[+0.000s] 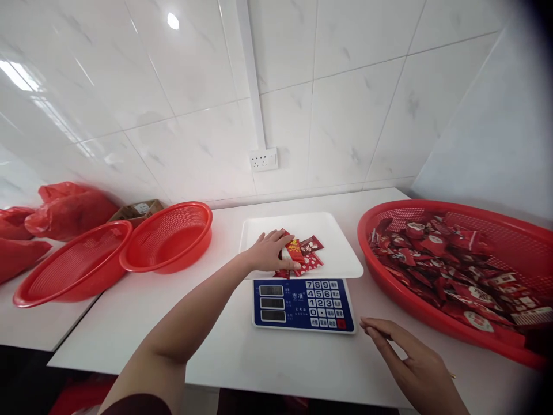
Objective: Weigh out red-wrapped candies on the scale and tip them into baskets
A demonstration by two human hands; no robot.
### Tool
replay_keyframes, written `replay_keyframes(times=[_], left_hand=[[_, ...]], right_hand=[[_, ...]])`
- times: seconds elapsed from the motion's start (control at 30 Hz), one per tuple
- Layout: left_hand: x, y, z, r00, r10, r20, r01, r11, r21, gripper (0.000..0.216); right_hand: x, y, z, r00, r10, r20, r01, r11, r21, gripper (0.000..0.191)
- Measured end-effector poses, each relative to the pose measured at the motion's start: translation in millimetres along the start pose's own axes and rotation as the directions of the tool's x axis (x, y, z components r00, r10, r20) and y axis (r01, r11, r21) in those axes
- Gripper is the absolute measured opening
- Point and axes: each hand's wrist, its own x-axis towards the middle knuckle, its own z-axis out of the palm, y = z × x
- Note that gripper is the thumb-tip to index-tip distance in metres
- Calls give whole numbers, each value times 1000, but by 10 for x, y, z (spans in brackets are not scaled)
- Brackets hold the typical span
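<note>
My left hand (270,252) reaches onto the white pan (341,242) of a digital scale (302,302) and lies over a small pile of red snack packets (305,253), fingers curled onto them. My right hand (406,357) hovers flat and open above the table, just right of the scale's blue keypad, holding nothing. A large red basket (514,230) at the right holds several more red packets (453,265).
Two empty red mesh baskets (168,236) (69,265) sit at the left, with a cardboard box (138,210) and red plastic bags (64,213) behind them. A wall socket (264,159) is above the scale. The white table's front edge (259,383) is near me.
</note>
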Motion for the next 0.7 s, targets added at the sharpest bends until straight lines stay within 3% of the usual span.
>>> replay_keyframes(times=[0.1,0.3,0.43,0.6,0.7], left_hand=[[-87,-28,49,1000,14,7,-14,1000,4,99],[-35,-4,207,983,-11,-183,12,1000,5,80],[-3,69,211,968,4,-251,9,999,52,75],[51,178,172,983,121,-139,-111,991,79,71],[114,216,187,988,108,-111,-98,991,86,63]], right_hand=[[26,-63,21,1000,-6,28,6,1000,-3,24],[60,-159,56,998,-13,57,13,1000,0,25],[47,-127,42,998,-12,55,12,1000,-6,25],[28,-62,43,998,-17,54,18,1000,-20,25],[20,-69,65,998,-22,53,23,1000,-18,23]])
